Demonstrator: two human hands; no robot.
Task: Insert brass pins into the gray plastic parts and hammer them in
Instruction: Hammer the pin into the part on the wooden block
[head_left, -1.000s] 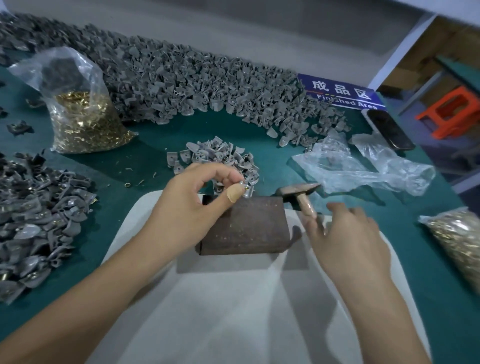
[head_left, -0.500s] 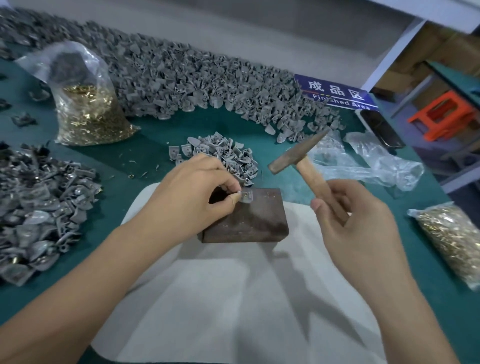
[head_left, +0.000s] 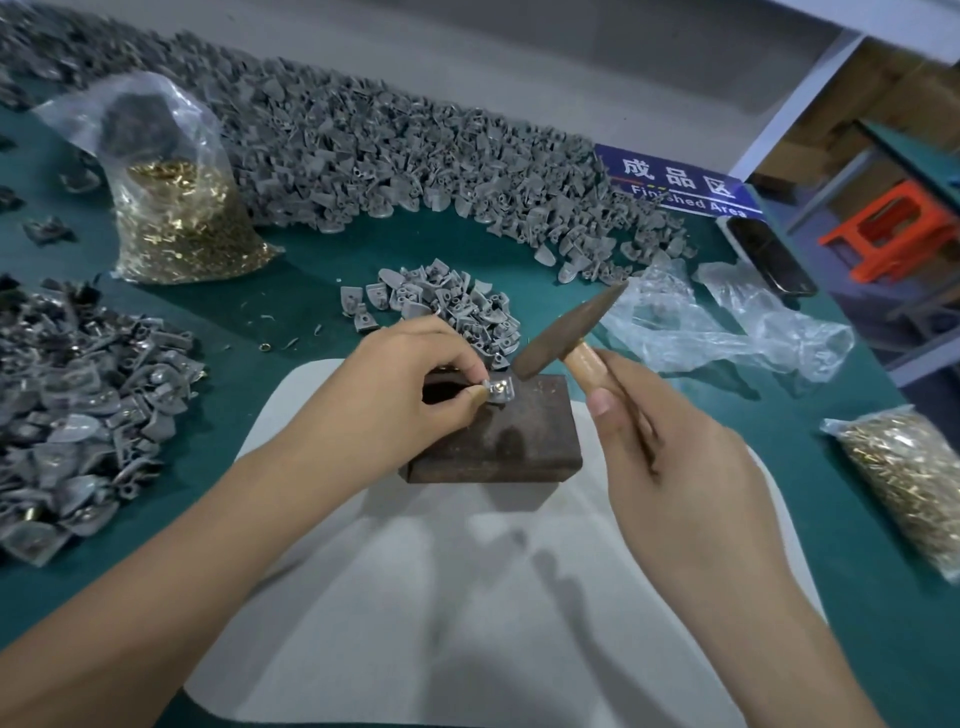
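left grip (head_left: 410, 384) pinching gray part (head_left: 500, 389) with brass pin (head_left: 497, 386) on block (head_left: 514, 441). right grip (head_left: 670, 441) curled round hammer (head_left: 566, 332), head just above.

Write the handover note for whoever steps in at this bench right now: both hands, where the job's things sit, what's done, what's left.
Left hand: pinches one gray plastic part with a brass pin showing in it, held on the far edge of the metal block.
Right hand: grips the hammer by its wooden handle, head just over the part.
Supplies: small pile of gray parts behind the block; bags of brass pins at far left and at right.
Done: pin placed in this part. The heap at left shows brass, likely finished.
Left: hammer this pin in, then work through the small pile.
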